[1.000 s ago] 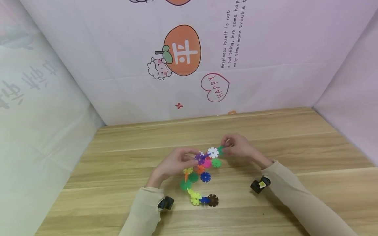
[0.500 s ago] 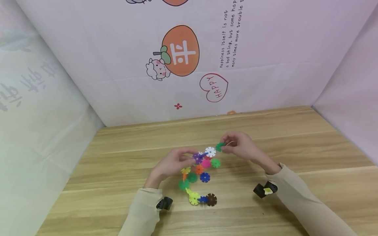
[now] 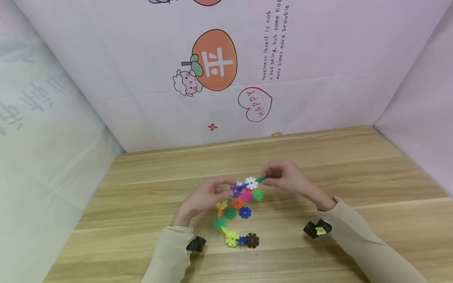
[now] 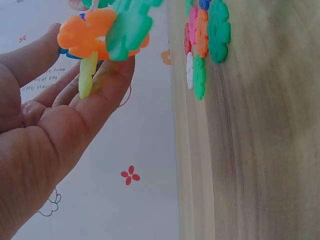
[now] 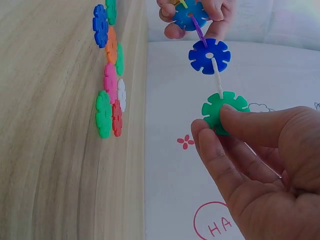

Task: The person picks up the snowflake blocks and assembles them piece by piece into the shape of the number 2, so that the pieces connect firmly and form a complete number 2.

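– What do we hold?
– Our right hand (image 3: pixel 288 179) pinches a green snowflake disc (image 5: pixel 225 111); our left hand (image 3: pixel 205 196) grips the chain (image 3: pixel 244 186) of toothed discs between them. Loose discs (image 3: pixel 240 226) lie below.
– Writing?
– "HAPPY" heart (image 3: pixel 255 104) beyond.

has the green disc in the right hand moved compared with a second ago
Yes, slightly. The green disc pinched by the right hand swung up and away from the white disc, then came back down against it, judged by the loose discs on the table.
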